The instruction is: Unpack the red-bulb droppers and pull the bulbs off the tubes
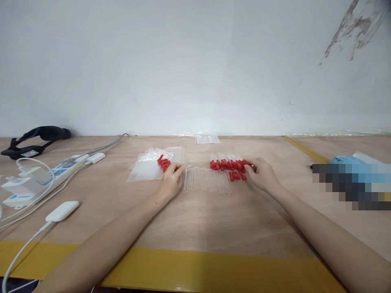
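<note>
My left hand (172, 179) pinches at the upper left end of a row of thin clear glass tubes (206, 180), its fingertips closed on the outermost tube. Partly hidden behind that hand lies a small heap of red rubber bulbs (163, 162), resting on clear zip bags (149, 165). At the right end of a row of droppers (224, 164), glass stems pointing to the wall and red bulbs towards me, my right hand (261, 174) has thumb and fingers closed around a red bulb. Several loose red bulbs (236, 175) lie just below this row.
A power strip (65, 169) with plugs and cables, a white charger (62, 211) and a black strapped headset (36, 140) occupy the left. One bag (207, 139) lies by the wall. A blue packet (345, 160) sits at right. Yellow tape (183, 264) lines the front edge.
</note>
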The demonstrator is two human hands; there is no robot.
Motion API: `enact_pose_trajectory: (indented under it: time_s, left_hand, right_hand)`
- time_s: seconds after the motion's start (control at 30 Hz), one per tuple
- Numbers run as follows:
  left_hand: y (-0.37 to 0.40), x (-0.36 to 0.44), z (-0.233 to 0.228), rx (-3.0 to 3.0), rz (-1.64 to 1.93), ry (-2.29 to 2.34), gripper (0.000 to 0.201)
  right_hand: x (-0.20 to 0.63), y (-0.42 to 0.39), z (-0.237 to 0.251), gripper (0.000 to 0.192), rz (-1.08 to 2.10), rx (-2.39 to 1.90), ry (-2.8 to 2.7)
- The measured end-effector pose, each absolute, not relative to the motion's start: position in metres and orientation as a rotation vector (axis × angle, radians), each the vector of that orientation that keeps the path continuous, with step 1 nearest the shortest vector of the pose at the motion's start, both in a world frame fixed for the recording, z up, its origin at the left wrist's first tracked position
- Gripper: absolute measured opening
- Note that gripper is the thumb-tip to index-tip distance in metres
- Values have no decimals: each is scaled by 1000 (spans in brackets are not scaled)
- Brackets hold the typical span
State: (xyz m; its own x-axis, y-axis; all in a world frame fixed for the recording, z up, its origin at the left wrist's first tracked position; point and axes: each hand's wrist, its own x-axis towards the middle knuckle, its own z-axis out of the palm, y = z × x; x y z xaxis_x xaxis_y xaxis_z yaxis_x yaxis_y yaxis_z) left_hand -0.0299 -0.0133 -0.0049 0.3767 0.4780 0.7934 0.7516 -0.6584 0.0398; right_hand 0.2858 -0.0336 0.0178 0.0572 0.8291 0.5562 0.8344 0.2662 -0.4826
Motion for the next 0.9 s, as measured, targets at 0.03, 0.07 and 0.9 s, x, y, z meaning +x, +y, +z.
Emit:
enact_pose_trajectory:
  time_s: [0.03, 0.07, 0.9]
  left_hand:
    - [-12, -30, -6, -2313, -1152, -1055, 29]
    - [-12, -29, -6, -2315, -1137, -1035, 29]
    - [-28, -37, 12, -2911, -684, -862, 39]
  right_hand:
    - [285, -33, 17, 29, 70, -1569, -1709]
    - [285, -33, 16, 30, 146, -1585, -1686]
    - [269, -18, 19, 27, -215, -1499, -1860]
